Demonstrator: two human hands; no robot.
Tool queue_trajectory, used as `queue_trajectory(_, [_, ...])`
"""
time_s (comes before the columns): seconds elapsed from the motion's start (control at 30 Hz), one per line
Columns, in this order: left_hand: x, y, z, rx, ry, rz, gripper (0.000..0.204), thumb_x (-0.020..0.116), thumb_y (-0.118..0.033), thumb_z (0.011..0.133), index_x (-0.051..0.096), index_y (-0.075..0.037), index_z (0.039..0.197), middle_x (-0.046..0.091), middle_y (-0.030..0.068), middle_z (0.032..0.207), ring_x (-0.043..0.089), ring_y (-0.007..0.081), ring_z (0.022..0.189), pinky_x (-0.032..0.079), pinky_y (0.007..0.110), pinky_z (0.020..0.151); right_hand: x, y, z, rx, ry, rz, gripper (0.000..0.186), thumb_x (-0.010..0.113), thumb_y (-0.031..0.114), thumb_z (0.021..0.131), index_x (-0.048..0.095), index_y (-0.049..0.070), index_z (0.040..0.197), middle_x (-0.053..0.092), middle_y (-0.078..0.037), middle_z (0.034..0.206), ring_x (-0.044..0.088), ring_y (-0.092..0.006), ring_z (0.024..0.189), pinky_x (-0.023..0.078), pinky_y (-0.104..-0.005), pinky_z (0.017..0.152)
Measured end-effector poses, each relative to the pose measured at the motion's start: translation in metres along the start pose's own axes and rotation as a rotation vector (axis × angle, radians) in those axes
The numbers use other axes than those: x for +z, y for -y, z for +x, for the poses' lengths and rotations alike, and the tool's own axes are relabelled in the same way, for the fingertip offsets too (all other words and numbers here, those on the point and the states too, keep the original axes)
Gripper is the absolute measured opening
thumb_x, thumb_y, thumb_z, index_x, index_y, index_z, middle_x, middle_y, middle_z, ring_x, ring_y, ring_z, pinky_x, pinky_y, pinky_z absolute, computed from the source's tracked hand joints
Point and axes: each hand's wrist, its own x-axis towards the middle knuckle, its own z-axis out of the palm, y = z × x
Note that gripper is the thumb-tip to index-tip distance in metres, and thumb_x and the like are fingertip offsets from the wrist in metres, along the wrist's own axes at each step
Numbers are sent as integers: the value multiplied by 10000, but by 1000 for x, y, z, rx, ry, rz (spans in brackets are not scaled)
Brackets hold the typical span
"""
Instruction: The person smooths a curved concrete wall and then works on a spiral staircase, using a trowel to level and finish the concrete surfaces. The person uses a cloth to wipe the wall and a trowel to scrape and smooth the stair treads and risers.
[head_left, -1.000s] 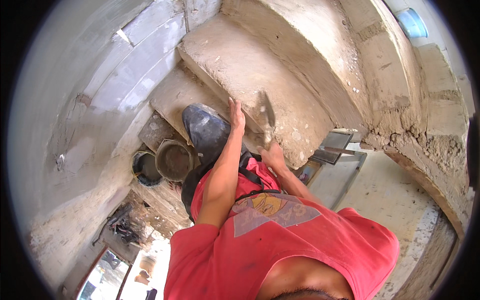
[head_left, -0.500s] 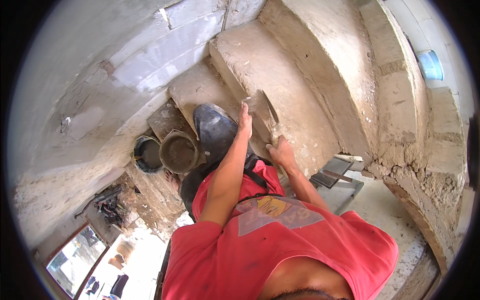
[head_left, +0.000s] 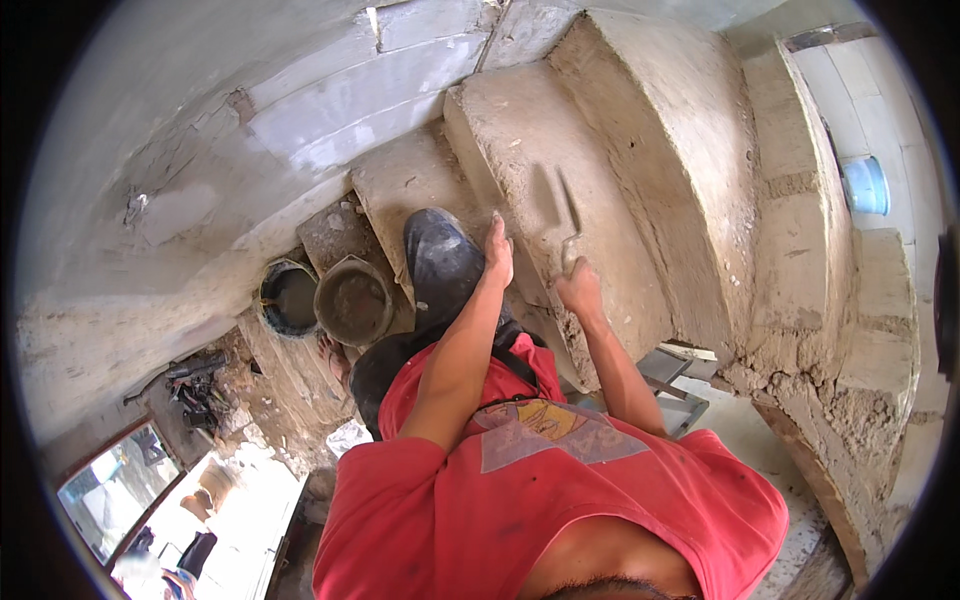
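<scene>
My right hand [head_left: 579, 288] grips the handle of a trowel [head_left: 569, 205] with a thin metal blade. The blade is seen nearly edge-on, over a rough concrete step [head_left: 610, 250], with a shadow beside it. Whether it touches the step I cannot tell. To the left, my left hand [head_left: 498, 252] is held in the air with fingers stretched out and nothing in it. It is beside my dark-trousered knee [head_left: 437, 245] and apart from the trowel.
Two buckets, a grey one [head_left: 354, 303] and a dark one [head_left: 289, 298], stand left of my leg with grey contents. A block wall [head_left: 350, 95] borders the stairs. Higher steps [head_left: 690, 150] curve to the right. A light-blue bucket [head_left: 866, 186] is at far right.
My right hand has drawn the trowel away from my left hand, to the right, and its blade has turned edge-on. My left hand no longer touches the blade.
</scene>
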Motion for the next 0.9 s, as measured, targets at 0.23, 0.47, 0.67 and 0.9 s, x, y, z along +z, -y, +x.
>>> queue_trajectory(0.23, [2,-12,-1,-16,-57,-3,837,546,-583,1073,230,-140,1710,189,-12,1788,149,142,1634,199,338,1282,14,17,17,-120,56,-124,521,737,305,892,569,-109,1160,704,-399,1032,716,-508,1023,554,-586,887])
queue_trajectory(0.47, [-11,-4,8,24,10,-66,793,548,-572,1070,277,-183,1706,189,-44,1789,179,120,1620,198,337,1268,4,33,57,-50,-4,-3,511,715,279,895,562,-120,1175,698,-412,1027,710,-514,1046,555,-591,915])
queue_trajectory(0.67, [-11,-4,13,15,57,-44,828,584,-593,1047,292,-174,1700,181,-30,1792,182,140,1617,180,387,1283,13,28,58,-206,79,-136,533,715,256,877,551,-123,1212,711,-394,1024,716,-520,1026,569,-576,901])
queue_trajectory(0.9, [-6,-8,2,37,99,-5,928,531,-623,1057,108,-145,1731,34,7,1818,31,221,1665,69,415,1332,14,11,40,-114,-31,-49,537,712,260,883,535,-113,1226,700,-409,1021,702,-554,1008,563,-596,896])
